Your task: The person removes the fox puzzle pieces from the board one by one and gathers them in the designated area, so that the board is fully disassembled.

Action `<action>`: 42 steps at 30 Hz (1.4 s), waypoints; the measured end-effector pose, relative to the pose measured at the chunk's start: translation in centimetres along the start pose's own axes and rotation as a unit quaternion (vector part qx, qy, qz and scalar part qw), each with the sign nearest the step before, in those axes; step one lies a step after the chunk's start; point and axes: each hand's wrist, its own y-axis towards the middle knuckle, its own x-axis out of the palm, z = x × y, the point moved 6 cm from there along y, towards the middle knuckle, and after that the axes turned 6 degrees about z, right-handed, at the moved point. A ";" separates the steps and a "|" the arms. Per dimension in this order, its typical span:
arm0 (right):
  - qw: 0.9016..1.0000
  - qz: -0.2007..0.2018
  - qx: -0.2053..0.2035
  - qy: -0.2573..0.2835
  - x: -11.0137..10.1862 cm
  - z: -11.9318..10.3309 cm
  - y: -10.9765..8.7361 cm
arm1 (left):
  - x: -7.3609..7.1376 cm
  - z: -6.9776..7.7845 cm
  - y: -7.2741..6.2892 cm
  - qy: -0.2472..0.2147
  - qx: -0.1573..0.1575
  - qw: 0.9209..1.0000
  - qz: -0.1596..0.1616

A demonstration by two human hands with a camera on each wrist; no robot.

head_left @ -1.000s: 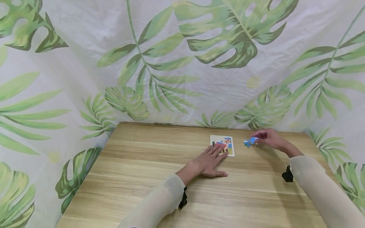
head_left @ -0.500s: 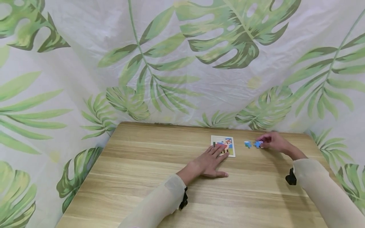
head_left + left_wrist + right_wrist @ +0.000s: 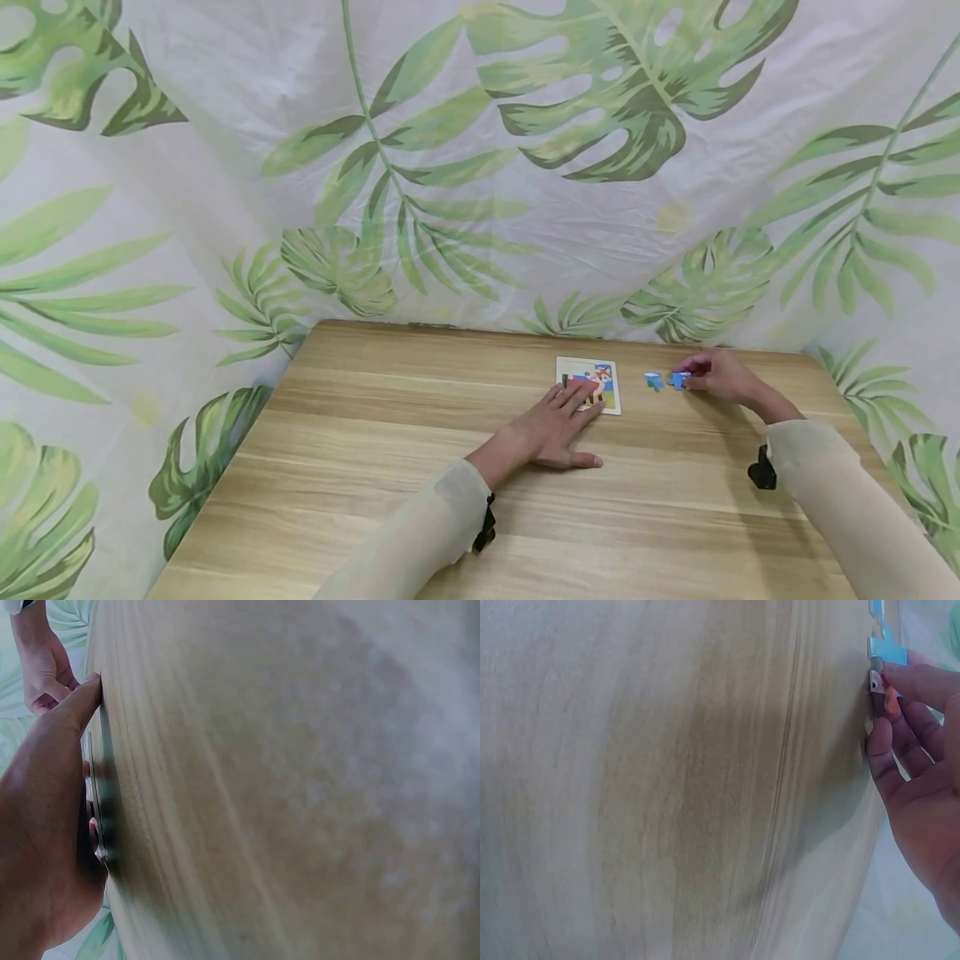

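My left hand (image 3: 552, 425) rests palm down, fingers spread, over the lower left part of a small picture puzzle board (image 3: 612, 387). The board has a white border and shows a fox-like animal against blue and green. Farther right, my right hand (image 3: 726, 382) pinches a blue jigsaw piece (image 3: 680, 380) between thumb and fingers. In the right wrist view this jigsaw piece (image 3: 887, 651) is light blue, with white and orange parts partly covered by the thumb. Just left of it lies another blue and green jigsaw piece (image 3: 653, 381) on the table.
The wood-grain table (image 3: 375, 475) reaches back to a white cloth backdrop (image 3: 465, 208) printed with green leaves. Both puzzle pieces lie near the table's back right. Black wrist cameras sit beneath both pale sleeves (image 3: 813, 458).
The right hand has shifted slightly right and drawn its jigsaw piece away from the other one, leaving a gap between them. The left hand has stayed on the board.
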 end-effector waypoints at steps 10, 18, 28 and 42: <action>0.999 0.019 -0.026 -0.026 0.0 0.0 -0.1 | -0.1 0.1 -0.1 -0.005 0.000 1.000 -0.001; 0.999 0.022 -0.020 -0.032 0.2 0.5 -0.1 | 0.1 0.1 0.0 -0.008 -0.005 1.000 -0.008; 0.999 0.022 -0.020 -0.036 0.4 0.5 -0.2 | 0.3 0.1 0.0 -0.010 -0.010 1.000 -0.014; 0.999 0.028 -0.020 -0.040 0.2 -0.3 0.2 | 0.3 -0.1 0.1 -0.016 -0.009 1.000 -0.011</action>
